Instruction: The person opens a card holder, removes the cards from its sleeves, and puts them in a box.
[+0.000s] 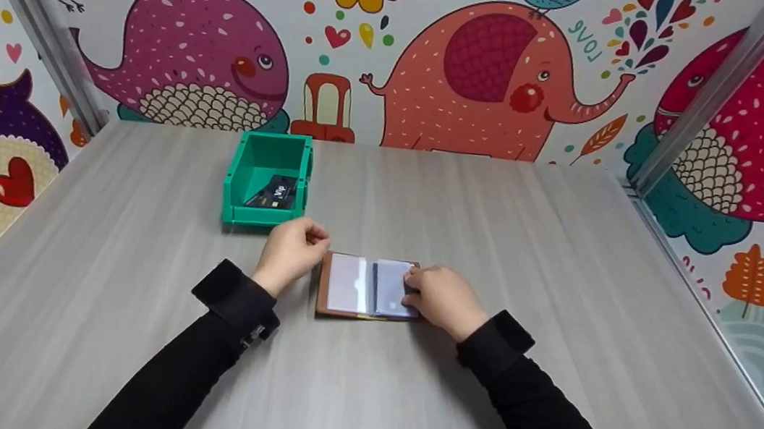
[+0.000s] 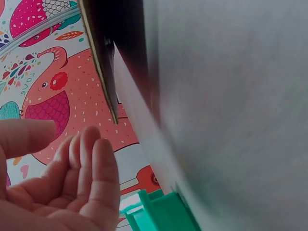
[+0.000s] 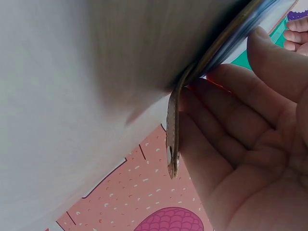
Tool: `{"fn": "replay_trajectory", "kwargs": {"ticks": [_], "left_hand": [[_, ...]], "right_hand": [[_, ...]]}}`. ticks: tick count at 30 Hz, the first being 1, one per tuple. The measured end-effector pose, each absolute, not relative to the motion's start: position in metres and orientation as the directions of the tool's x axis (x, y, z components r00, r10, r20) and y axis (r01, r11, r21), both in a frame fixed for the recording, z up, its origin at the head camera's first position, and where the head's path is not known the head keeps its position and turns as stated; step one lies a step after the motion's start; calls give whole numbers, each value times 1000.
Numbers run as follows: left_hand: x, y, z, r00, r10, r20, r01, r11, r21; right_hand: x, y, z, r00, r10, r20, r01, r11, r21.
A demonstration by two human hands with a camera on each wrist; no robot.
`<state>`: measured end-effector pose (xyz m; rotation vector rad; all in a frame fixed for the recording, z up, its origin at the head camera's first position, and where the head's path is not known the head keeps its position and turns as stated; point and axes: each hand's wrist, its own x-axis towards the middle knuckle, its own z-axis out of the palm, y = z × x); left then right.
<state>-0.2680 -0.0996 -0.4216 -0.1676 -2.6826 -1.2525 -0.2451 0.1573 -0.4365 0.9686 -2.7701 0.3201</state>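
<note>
A small brown card holder (image 1: 323,287) lies spread out on the table, with clear plastic sleeves (image 1: 348,285) on both sides of its fold. My right hand (image 1: 446,297) grips its right side, thumb and fingertips on the sleeves. In the right wrist view the tab (image 3: 172,130) of the cover sticks out beside the fingers (image 3: 202,154). Just off the holder's upper left corner, my left hand (image 1: 294,251) holds nothing, its fingers loosely bent. From the left wrist, the cover edge (image 2: 103,72) shows beyond those fingertips.
A green bin (image 1: 261,216) stands behind my left hand, with several black cards (image 1: 275,192) inside, one reading "Vip". Behind the grey wood-grain table (image 1: 359,401) rises a wall with cartoon animals, and metal posts (image 1: 41,20) stand at the back corners.
</note>
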Motion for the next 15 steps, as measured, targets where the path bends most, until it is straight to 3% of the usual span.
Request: {"fn": "replay_trajectory", "kwargs": {"ticks": [15], "left_hand": [[-265,-100,-428,-994,93,61,109,714,692]], "right_hand": [[-244,158,-437,-774,-586,240,-625,768,-139]]}}
